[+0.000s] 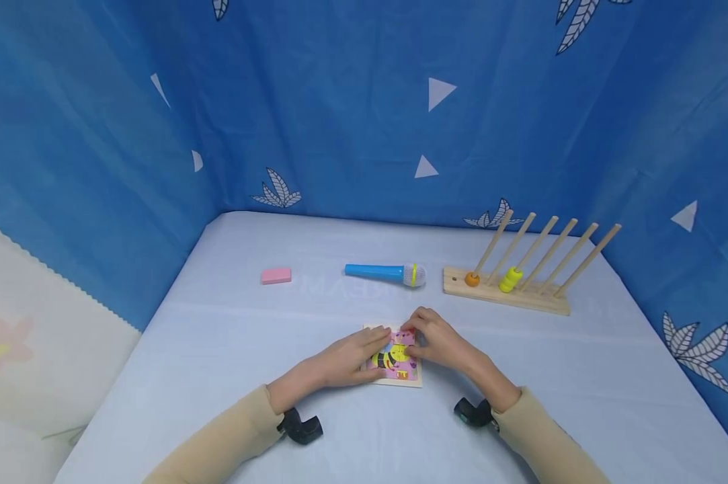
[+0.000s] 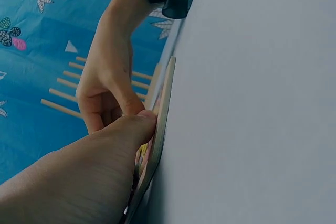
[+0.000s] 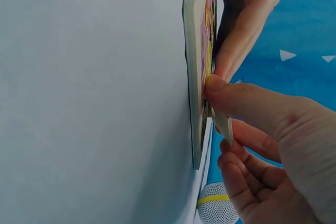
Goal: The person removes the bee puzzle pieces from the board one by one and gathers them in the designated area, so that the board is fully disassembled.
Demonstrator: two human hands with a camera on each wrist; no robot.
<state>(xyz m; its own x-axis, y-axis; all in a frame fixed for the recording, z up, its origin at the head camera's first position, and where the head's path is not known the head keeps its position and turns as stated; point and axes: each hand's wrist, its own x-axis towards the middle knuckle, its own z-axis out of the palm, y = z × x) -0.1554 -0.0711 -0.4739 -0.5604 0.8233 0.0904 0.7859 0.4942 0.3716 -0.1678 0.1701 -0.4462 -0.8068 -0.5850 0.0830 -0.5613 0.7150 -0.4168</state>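
A small wooden jigsaw board [image 1: 407, 384] with a pink and yellow bee picture lies flat on the table. My left hand [image 1: 350, 357] rests across the board's left side, fingers straight over the picture and thumb along its near part. At the right side is my right hand [image 1: 441, 341], its thumb on the picture's surface. In the right wrist view, a thin puzzle piece [image 3: 224, 128] stands tilted up off the board between my right thumb and fingers. The picture on that piece is hidden.
Behind the board lies a blue toy microphone [image 1: 376, 271] with a silver head. A pink eraser-like block [image 1: 275, 275] sits back left. Back right stands a wooden peg rack [image 1: 509, 299] with an orange bead [image 1: 472, 279] and yellow beads [image 1: 511, 279]. A blue curtain [image 1: 351, 101] hangs behind the table.
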